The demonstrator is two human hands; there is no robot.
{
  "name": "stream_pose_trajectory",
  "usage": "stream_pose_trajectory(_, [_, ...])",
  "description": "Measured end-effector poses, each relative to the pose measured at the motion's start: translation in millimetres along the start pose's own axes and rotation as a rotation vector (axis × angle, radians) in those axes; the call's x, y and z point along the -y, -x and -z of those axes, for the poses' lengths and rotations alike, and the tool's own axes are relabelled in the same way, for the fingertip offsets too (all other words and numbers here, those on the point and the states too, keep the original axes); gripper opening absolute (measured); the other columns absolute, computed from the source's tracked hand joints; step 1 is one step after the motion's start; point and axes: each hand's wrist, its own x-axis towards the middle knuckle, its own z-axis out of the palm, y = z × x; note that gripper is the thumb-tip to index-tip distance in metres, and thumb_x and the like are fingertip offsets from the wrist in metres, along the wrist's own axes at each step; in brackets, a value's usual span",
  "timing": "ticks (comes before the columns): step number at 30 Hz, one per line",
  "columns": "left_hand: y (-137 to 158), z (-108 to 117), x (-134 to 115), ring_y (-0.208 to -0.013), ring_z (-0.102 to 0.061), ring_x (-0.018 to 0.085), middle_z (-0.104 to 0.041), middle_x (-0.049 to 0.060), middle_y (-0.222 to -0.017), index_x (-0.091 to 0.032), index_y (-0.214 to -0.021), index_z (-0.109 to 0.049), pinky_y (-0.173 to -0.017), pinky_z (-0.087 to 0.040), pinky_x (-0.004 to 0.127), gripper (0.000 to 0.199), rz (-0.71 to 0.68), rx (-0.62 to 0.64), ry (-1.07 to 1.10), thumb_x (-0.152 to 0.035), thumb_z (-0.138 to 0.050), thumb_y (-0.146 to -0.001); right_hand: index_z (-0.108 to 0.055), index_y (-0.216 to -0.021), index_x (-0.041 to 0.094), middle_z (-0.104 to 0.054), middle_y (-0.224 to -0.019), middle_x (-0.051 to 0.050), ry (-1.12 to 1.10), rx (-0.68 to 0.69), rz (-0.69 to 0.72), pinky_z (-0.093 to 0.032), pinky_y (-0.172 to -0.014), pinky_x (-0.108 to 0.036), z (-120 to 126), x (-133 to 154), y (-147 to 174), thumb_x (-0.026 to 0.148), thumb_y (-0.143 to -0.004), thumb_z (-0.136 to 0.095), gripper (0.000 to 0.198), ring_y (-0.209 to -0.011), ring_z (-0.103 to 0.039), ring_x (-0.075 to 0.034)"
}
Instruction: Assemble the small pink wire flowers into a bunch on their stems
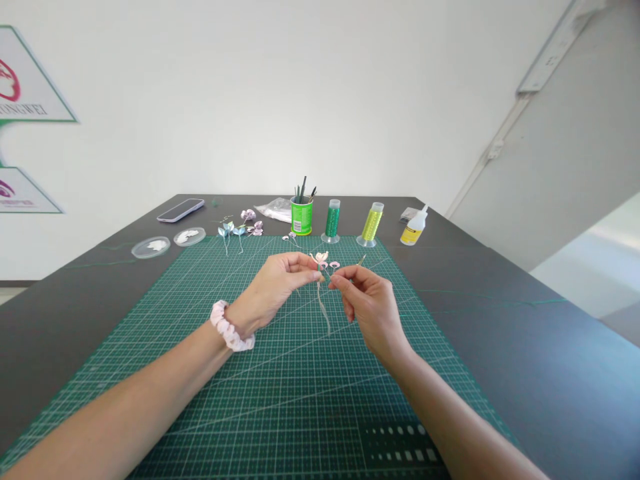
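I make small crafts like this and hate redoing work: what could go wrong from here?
The small cream flower is pinched by the left hand, so a loosened hold could let it twist or drop. The pale strand dangling below might snag on the right hand close beside it. The green thread spool stands on end beyond the hands, so a careless reach could topple it.

**Room notes: white wall, dark counter**

From my remote station I log a plain white wall [310,100], softly lit, behind the dark counter [500,327]. Left: a green-edged upper sign [37,87] with red emblem [8,81], and a lower sign [27,192] with purple emblem [6,189]. Right: a greyer side wall [575,160] carries a white power strip [553,60], its cable [477,177] running down toward the counter.
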Motion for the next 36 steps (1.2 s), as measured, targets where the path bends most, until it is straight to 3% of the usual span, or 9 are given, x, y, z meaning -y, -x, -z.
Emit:
stream_pose_trajectory(9, [2.2, -1.7, -2.2, -0.073, -0.054, 0.013, -0.061, -0.002, -0.071, -0.017, -0.068, -0.064, -0.081, -0.039, 0.034, 0.012, 0.025, 0.02, 0.086, -0.022, -0.074, -0.065, -0.061, -0.063, 0.02, -0.054, -0.052, 0.004, 0.01, -0.003, 0.016, -0.029, -0.033, -0.023, 0.6, -0.4, 0.3, 0.033, -0.074, -0.066, 0.018, -0.035, -0.035, -0.006])
stream_pose_trajectory(15, [3.1, -1.5, -3.3, -0.065, -0.046, 0.011, -0.057, -0.003, -0.065, -0.017, -0.065, -0.065, -0.072, -0.036, 0.031, 0.011, 0.088, 0.054, 0.156, -0.021, -0.075, -0.065, -0.061, -0.064, 0.02, -0.055, -0.053, 0.004, 0.004, -0.006, 0.017, -0.029, -0.033, -0.023, 0.1, 1.2, 1.5, 0.032, -0.074, -0.066, 0.017, -0.035, -0.035, -0.006])
stream_pose_trajectory(22, [2.6, -1.2, -2.0, -0.068, -0.049, 0.012, -0.059, -0.001, -0.067, -0.016, -0.065, -0.067, -0.072, -0.036, 0.031, 0.013, 0.108, 0.094, 0.179, -0.025, -0.076, -0.066, -0.061, -0.063, 0.02, -0.054, -0.051, 0.005, 0.009, -0.006, 0.032, -0.029, -0.033, -0.023, 1.1, -0.6, 1.1, 0.032, -0.075, -0.065, 0.017, -0.035, -0.035, -0.006])
stream_pose_trajectory(29, [2.8, -3.5, -2.1, -0.069, -0.053, 0.012, -0.063, -0.002, -0.067, -0.015, -0.073, -0.067, -0.075, -0.038, 0.031, 0.025, 0.097, 0.003, 0.194, -0.024, -0.083, -0.057, -0.061, -0.063, 0.019, -0.051, -0.049, 0.006, 0.0, 0.001, 0.046, -0.028, -0.032, -0.021, 0.5, -2.0, -0.1, 0.033, -0.074, -0.065, 0.018, -0.034, -0.034, -0.005])
stream_pose_trajectory(36, [4.2, -3.9, -3.9, -0.071, -0.056, 0.012, -0.065, -0.001, -0.069, -0.015, -0.075, -0.068, -0.078, -0.04, 0.031, 0.017, 0.107, 0.003, 0.201, -0.018, -0.079, -0.062, -0.061, -0.063, 0.019, -0.051, -0.049, 0.006, 0.01, -0.001, 0.055, -0.029, -0.033, -0.021, 0.4, -1.7, -0.9, 0.032, -0.075, -0.065, 0.018, -0.034, -0.035, -0.006])
